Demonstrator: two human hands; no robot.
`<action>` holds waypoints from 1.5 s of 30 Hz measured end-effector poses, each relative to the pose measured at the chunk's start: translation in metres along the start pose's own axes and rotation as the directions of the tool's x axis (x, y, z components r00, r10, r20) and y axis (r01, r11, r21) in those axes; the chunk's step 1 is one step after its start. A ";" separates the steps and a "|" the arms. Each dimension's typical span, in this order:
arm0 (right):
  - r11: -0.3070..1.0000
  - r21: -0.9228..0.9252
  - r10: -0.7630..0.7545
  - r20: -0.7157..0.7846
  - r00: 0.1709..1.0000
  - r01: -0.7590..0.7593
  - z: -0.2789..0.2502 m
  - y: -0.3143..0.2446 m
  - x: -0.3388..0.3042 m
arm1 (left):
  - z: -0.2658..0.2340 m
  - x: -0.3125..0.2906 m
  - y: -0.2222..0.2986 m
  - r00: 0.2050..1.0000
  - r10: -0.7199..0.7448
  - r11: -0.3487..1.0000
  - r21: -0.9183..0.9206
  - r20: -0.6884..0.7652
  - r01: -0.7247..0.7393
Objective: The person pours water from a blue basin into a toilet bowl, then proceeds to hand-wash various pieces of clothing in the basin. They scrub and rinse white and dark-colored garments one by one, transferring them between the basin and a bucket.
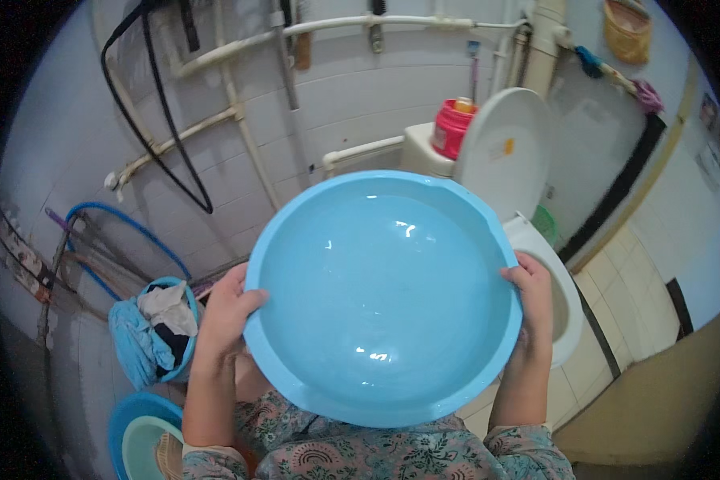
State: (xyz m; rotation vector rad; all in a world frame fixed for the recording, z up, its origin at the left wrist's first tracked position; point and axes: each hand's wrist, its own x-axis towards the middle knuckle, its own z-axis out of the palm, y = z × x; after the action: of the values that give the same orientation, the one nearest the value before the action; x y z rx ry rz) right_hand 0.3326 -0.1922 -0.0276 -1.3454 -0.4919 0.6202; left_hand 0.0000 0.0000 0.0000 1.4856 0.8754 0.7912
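A large round light-blue basin (384, 296) is held up in front of my body, its inside facing up and showing bright glints; whether water lies in it I cannot tell for sure. My left hand (230, 308) grips the left rim, thumb over the edge and fingers underneath. On the opposite side my right hand (534, 292) holds the rim the same way, its fingers mostly hidden below. Behind and to the right of the basin is a white toilet (566, 312), partly covered by it, with the lid (506, 148) raised.
A red container (454, 132) sits on the toilet tank (426, 152). Clothes (144, 332) fill a blue bucket at left, with nested basins (140, 424) below it. A black hose (156, 104) hangs from wall pipes (312, 28). A green basket (544, 224) stands behind the toilet.
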 end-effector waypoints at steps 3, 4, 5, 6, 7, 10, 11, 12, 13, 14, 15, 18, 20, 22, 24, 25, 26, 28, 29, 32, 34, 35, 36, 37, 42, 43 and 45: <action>0.997 -0.074 0.027 -0.066 0.997 -0.032 -0.075 -0.018 -0.021 | 0.067 -0.017 -0.015 0.985 -0.103 0.992 -0.060 0.139 0.112; 1.000 -0.030 -0.001 -0.111 0.994 -0.003 -0.088 -0.018 -0.029 | 0.080 -0.017 -0.011 0.977 -0.096 0.995 -0.019 0.191 0.102; 1.000 0.012 -0.026 -0.158 0.987 0.028 -0.101 -0.018 -0.039 | 0.094 -0.014 -0.010 0.966 -0.093 0.996 0.020 0.243 0.091; 0.998 0.049 -0.037 -0.194 0.980 0.047 -0.121 -0.020 -0.048 | 0.115 -0.010 -0.011 0.946 -0.086 0.996 0.044 0.312 0.076; 0.995 0.085 -0.039 -0.219 0.975 0.059 -0.141 -0.022 -0.056 | 0.134 -0.009 -0.011 0.925 -0.087 0.995 0.068 0.369 0.067; 0.994 0.064 -0.062 -0.320 0.945 0.087 -0.200 -0.028 -0.082 | 0.192 0.006 -0.028 0.812 -0.156 0.978 0.201 0.562 0.048; 0.995 0.036 -0.077 -0.359 0.930 0.096 -0.218 -0.030 -0.090 | 0.213 0.007 -0.020 0.787 -0.175 0.955 0.296 0.592 -0.010; 0.992 0.084 -0.061 -0.373 0.926 0.099 -0.236 -0.032 -0.096 | 0.235 0.013 -0.027 0.748 -0.171 0.963 0.270 0.641 -0.012; 0.985 0.140 -0.036 -0.382 0.924 0.097 -0.249 -0.031 -0.101 | 0.252 0.021 -0.044 0.711 -0.174 0.967 0.254 0.682 -0.007; 0.976 0.197 -0.009 -0.392 0.920 0.094 -0.257 -0.032 -0.102 | 0.269 0.029 -0.062 0.668 -0.178 0.971 0.240 0.722 -0.001; 0.981 0.157 -0.032 -0.430 0.902 0.110 -0.260 -0.037 -0.103 | 0.286 0.033 -0.080 0.653 -0.215 0.969 0.243 0.726 0.049; 0.987 0.005 -0.128 -0.568 0.813 0.159 -0.261 -0.067 -0.118 | 0.335 0.038 -0.098 0.549 -0.298 0.954 0.257 0.781 0.152; 0.975 0.107 -0.082 -0.646 0.759 0.197 -0.268 -0.065 -0.114 | 0.346 0.031 -0.087 0.477 -0.370 0.929 0.310 0.797 0.203; 0.961 0.181 -0.048 -0.633 0.773 0.208 -0.281 -0.070 -0.116 | 0.362 0.030 -0.087 0.404 -0.410 0.906 0.315 0.817 0.282; 0.957 0.207 -0.008 -0.685 0.728 0.205 -0.283 -0.077 -0.110 | 0.371 0.028 -0.078 0.336 -0.477 0.856 0.343 0.812 0.387; 0.954 0.219 0.011 -0.710 0.705 0.205 -0.284 -0.077 -0.108 | 0.376 0.028 -0.085 0.319 -0.490 0.845 0.352 0.812 0.403; 0.951 0.242 0.027 -0.686 0.727 0.193 -0.292 -0.074 -0.106 | 0.379 0.027 -0.096 0.303 -0.502 0.833 0.360 0.810 0.420; 0.943 0.283 0.051 -0.641 0.766 0.175 -0.310 -0.071 -0.104 | 0.385 0.027 -0.100 0.291 -0.528 0.820 0.390 0.797 0.419; 0.947 0.262 0.035 -0.662 0.749 0.187 -0.313 -0.071 -0.103 | 0.386 0.027 -0.099 0.297 -0.545 0.815 0.413 0.784 0.407; 0.957 0.216 -0.004 -0.655 0.756 0.193 -0.308 -0.084 -0.092 | 0.390 0.029 -0.105 0.267 -0.586 0.788 0.462 0.765 0.406; 0.964 0.220 -0.009 -0.536 0.844 0.150 -0.324 -0.085 -0.082 | 0.392 0.035 -0.111 0.225 -0.617 0.761 0.499 0.754 0.415; 0.973 0.178 -0.027 -0.540 0.841 0.146 -0.323 -0.090 -0.077 | 0.394 0.038 -0.114 0.188 -0.636 0.741 0.525 0.748 0.419; 0.981 0.132 -0.046 -0.546 0.837 0.140 -0.319 -0.102 -0.075 | 0.397 0.038 -0.116 0.145 -0.653 0.721 0.551 0.743 0.421; 0.986 0.100 -0.058 -0.536 0.842 0.131 -0.316 -0.107 -0.066 | 0.396 0.037 -0.121 0.143 -0.608 0.714 0.458 0.781 0.530; 0.983 -0.150 -0.168 -0.548 0.819 0.101 -0.283 -0.156 -0.017 | 0.404 0.032 -0.107 0.114 -0.484 0.606 0.238 0.867 0.759; 0.972 -0.216 -0.194 -0.542 0.817 0.088 -0.275 -0.165 -0.005 | 0.404 0.030 -0.104 0.085 -0.474 0.607 0.256 0.876 0.752; 0.917 -0.397 -0.194 -0.376 0.906 0.032 -0.259 -0.189 0.014 | 0.408 0.026 -0.101 0.014 -0.444 0.611 0.291 0.896 0.736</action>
State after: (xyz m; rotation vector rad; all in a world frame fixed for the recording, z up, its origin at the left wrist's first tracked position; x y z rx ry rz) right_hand 0.5367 -0.3948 0.1155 -1.7524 -0.3539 0.1286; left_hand 0.3593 -0.1721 -0.1378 0.8483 0.3364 -0.6689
